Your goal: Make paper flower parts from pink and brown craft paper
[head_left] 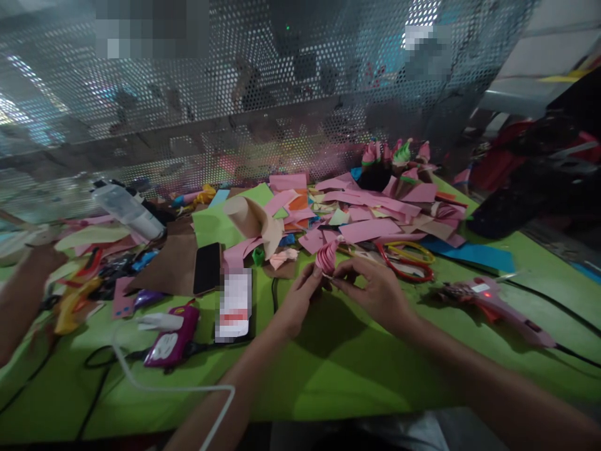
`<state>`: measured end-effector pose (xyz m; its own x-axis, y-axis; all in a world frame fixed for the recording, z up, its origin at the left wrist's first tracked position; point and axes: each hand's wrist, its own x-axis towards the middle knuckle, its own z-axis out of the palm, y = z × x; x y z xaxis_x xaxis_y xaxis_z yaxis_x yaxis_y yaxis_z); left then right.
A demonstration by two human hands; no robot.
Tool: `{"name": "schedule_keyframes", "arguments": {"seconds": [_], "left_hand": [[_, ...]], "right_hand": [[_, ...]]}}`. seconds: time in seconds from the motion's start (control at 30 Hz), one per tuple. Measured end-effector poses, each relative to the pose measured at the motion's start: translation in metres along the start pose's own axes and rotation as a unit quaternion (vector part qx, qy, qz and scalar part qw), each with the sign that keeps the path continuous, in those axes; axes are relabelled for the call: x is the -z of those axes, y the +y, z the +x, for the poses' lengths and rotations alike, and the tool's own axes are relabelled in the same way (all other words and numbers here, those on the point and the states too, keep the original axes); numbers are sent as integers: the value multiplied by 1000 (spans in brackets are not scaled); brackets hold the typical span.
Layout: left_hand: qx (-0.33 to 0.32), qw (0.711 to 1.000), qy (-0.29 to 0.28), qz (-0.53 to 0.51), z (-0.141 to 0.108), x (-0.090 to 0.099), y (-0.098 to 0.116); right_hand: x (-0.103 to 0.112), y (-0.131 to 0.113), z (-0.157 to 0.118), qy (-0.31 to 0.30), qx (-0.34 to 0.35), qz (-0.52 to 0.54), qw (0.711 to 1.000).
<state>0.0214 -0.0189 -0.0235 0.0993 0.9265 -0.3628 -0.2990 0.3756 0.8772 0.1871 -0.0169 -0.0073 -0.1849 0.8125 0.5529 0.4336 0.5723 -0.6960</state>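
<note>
Both of my hands meet over the front middle of the green table (291, 388). Between them is a pink pleated paper swirl (327, 257), shaped like soft-serve ice cream with its tip upward. My left hand (303, 297) pinches its lower left side. My right hand (369, 285) has thumb and fingers closed at its lower right edge. What lies under the swirl is hidden by my fingers. Similar paper cones with a green swirl (402, 152) and pink swirls (369, 153) stand at the back right.
A pink glue gun (498, 307) with a lit red light lies right. Pink paper strips (370, 203), red-handled scissors (406, 269), a dark phone (207, 268) and a magenta power bank (173, 335) lie about. Another person's arm (21, 294) reaches in left. A perforated metal panel (211, 125) stands behind.
</note>
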Motion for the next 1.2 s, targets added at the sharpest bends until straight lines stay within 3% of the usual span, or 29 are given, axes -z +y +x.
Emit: {"name": "schedule_keyframes", "arguments": {"seconds": [0.5,0.8,1.2], "left_hand": [[29,999,-9,-27,-1,0,2],[31,998,-4,-51,1,2,0],[7,998,-54,-19,-3,-1,1]], "right_hand": [[1,2,2,-7,-25,41,999],[3,2,2,-35,-74,90,993],[1,2,1,-26,-80,56,995]]}}
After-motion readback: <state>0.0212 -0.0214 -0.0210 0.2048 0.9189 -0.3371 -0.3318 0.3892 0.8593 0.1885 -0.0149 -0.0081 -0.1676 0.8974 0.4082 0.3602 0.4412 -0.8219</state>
